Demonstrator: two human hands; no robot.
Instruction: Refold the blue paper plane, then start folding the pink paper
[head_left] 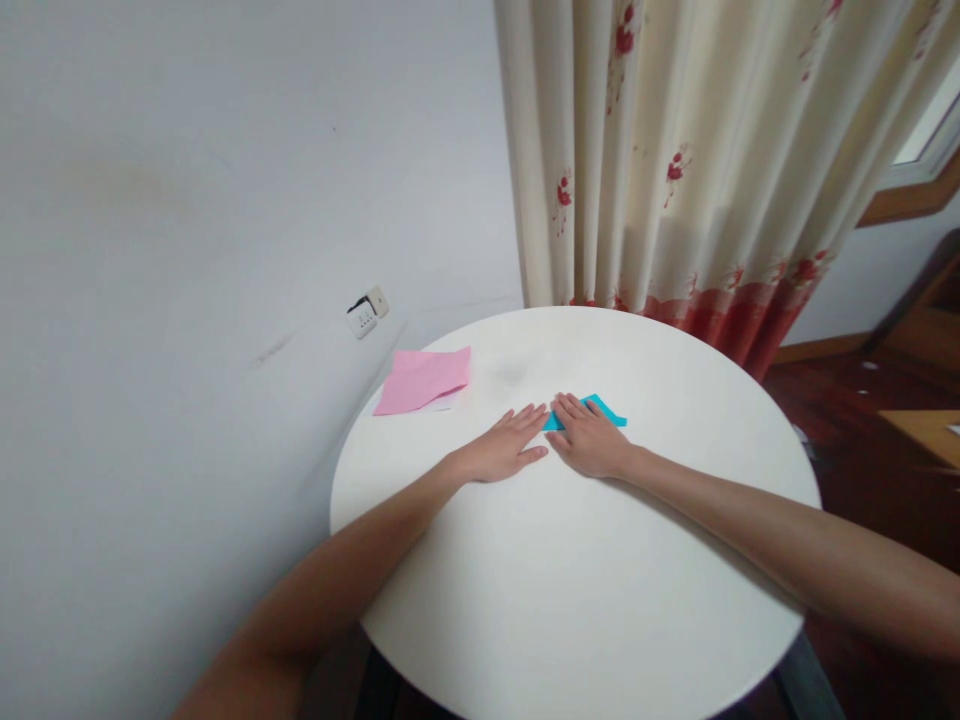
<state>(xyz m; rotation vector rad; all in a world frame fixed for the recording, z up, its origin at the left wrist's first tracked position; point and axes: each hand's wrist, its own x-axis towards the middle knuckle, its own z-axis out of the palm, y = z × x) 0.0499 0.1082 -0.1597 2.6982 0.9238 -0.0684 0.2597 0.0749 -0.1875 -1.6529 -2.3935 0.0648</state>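
A folded piece of blue paper (606,409) lies on the white round table (570,580), partly covered by my hands. My right hand (589,438) is laid flat over its middle with the fingers stretched out. At the paper's left end, my left hand (506,445) rests flat, fingers extended and their tips at the blue edge. How the paper is folded beneath the right hand is hidden.
Pink paper (426,378) lies at the table's back left, over a white sheet (439,404). The wall with a socket (362,319) borders the left side. A floral curtain (637,180) hangs behind the table. A wooden surface (922,437) stands at the far right.
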